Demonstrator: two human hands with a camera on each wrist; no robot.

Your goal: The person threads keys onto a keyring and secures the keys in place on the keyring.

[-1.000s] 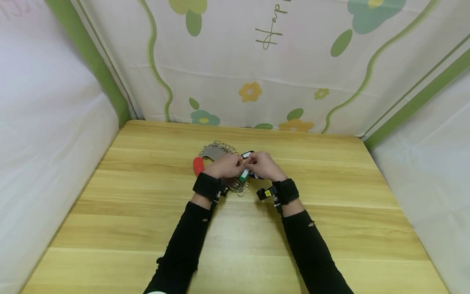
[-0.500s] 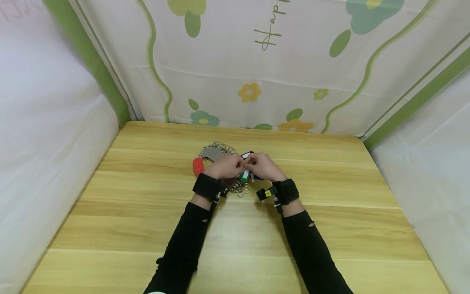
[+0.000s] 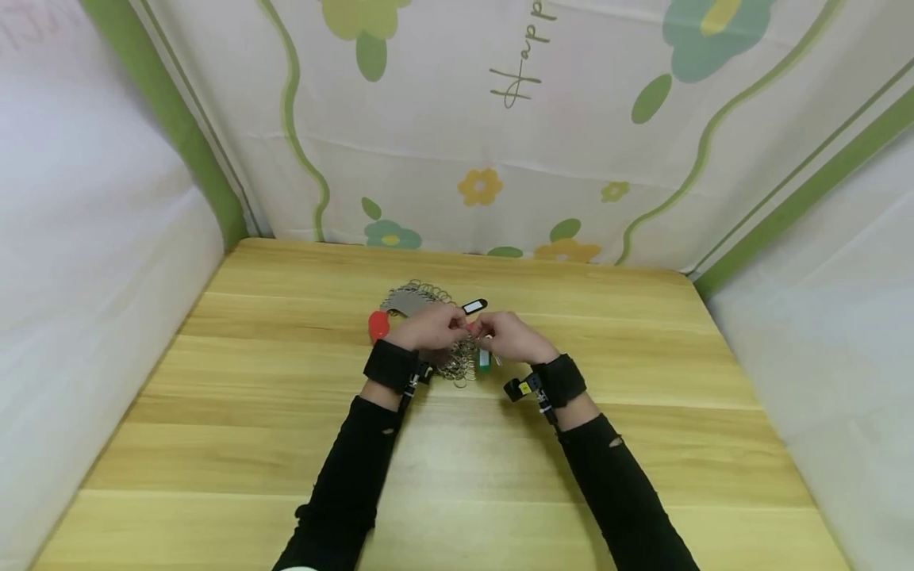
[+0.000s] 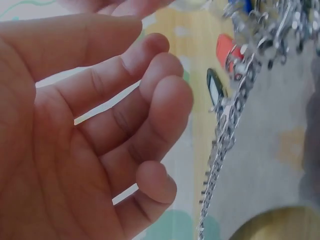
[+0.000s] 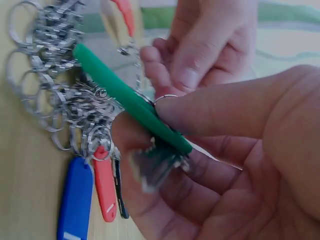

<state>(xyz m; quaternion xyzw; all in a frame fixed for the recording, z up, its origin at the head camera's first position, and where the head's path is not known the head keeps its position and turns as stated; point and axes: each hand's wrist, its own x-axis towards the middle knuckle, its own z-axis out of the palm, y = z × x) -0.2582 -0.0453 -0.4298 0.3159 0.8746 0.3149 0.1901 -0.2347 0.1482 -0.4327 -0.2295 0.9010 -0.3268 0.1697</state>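
Note:
My right hand point(image 3: 516, 337) pinches a green key tag point(image 5: 117, 90) and its small wire ring point(image 5: 162, 96) between thumb and index finger. A blurred metal key point(image 5: 155, 167) hangs from it by the fingers. My left hand point(image 3: 432, 325) is just to the left, its fingers point(image 4: 165, 107) loosely bent with nothing between them. Below lies a grey, curved metal plate point(image 3: 407, 303) edged with many small split rings point(image 5: 42, 95); the left hand hides part of it. A red end piece point(image 3: 378, 325) shows at its left.
More key tags lie by the rings: a black one point(image 3: 474, 306) with a white label, a red one point(image 5: 104, 185) and a blue one point(image 5: 75, 200). The wooden table point(image 3: 443, 492) ends at a flowered cloth wall point(image 3: 414, 119) at the back.
The two hands have drawn slightly apart. The green key tag now hangs under the right hand, and more of the black tag shows. The head view has shifted a little.

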